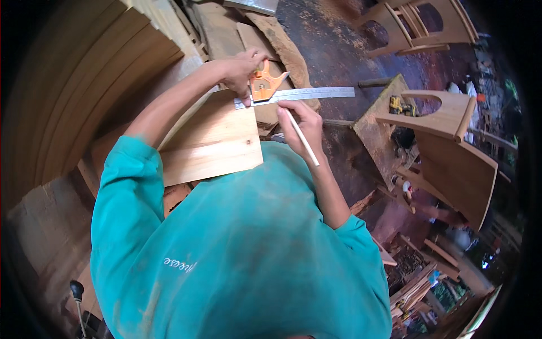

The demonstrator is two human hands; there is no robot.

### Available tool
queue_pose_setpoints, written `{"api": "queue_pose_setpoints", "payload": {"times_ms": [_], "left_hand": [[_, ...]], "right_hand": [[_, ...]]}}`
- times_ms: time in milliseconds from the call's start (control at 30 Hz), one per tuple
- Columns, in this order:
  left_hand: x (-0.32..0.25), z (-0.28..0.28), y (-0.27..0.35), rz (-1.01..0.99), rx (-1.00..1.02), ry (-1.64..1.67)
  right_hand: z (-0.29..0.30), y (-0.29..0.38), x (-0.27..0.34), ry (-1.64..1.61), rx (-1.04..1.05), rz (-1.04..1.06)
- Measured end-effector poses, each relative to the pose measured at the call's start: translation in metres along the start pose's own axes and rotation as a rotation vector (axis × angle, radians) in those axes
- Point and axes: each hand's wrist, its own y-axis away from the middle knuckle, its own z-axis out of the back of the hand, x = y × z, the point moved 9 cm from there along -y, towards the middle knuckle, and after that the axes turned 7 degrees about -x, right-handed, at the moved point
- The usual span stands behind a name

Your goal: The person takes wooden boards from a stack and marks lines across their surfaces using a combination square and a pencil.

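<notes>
A pale wooden board with a small dark knot lies in front of my body. Across its far right corner rests a combination square with an orange head and a steel rule. The rule sticks out well past the board on the right. My left hand grips the orange head, with a fingertip pressing on the rule's left end. Between the fingers of my right hand is a light-coloured pencil. Its upper end is close to the rule's near edge; whether it touches, I cannot tell.
Large stacked boards rise at the left. To the right stand curved wooden furniture parts, with a yellow cordless drill on a wooden surface. Another wooden assembly is at the far right. A black-knobbed lever stands lower left.
</notes>
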Motion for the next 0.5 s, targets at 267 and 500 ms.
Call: {"api": "queue_pose_setpoints", "payload": {"times_ms": [267,500], "left_hand": [[0.005,-0.003,-0.004,0.036,0.002,-0.046],[0.001,-0.003,-0.002,0.091,0.049,-0.078]], "right_hand": [[0.005,-0.031,0.016,0.115,-0.094,0.185],[-0.001,-0.035,0.010,0.186,-0.095,0.275]]}}
